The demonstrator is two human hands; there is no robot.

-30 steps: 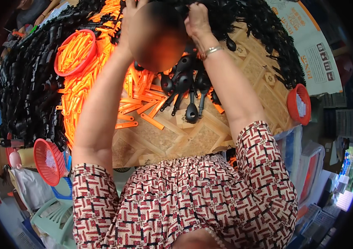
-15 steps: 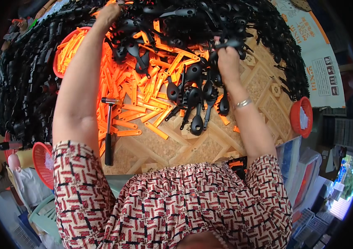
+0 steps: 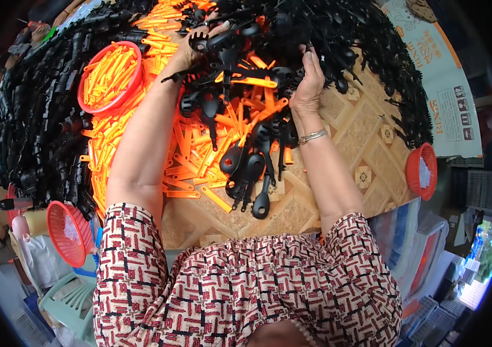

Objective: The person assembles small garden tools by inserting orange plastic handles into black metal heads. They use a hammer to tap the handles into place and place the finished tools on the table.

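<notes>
My left hand (image 3: 191,49) reaches into the far part of a heap of black kitchen utensil heads (image 3: 228,46). One finger is stretched out, and black pieces cover much of the hand. On the heap's right side is my right hand (image 3: 308,87), its palm turned inward and fingers extended upright. Between my arms, black spoon and fork-like heads (image 3: 253,168) lie over loose orange handle pieces (image 3: 185,144). A single black spoon head (image 3: 261,205) lies closest to me.
A red basket (image 3: 139,72) full of orange pieces stands left of my left forearm. Dense rows of black parts (image 3: 38,127) cover the table's left side. Smaller red baskets (image 3: 421,173) sit at both sides. A printed cardboard sheet (image 3: 448,98) lies at the far right.
My left hand has come nearer and to the right, and my right hand has opened and turned palm inward. The black heap has shifted toward me. The hammer is out of sight.
</notes>
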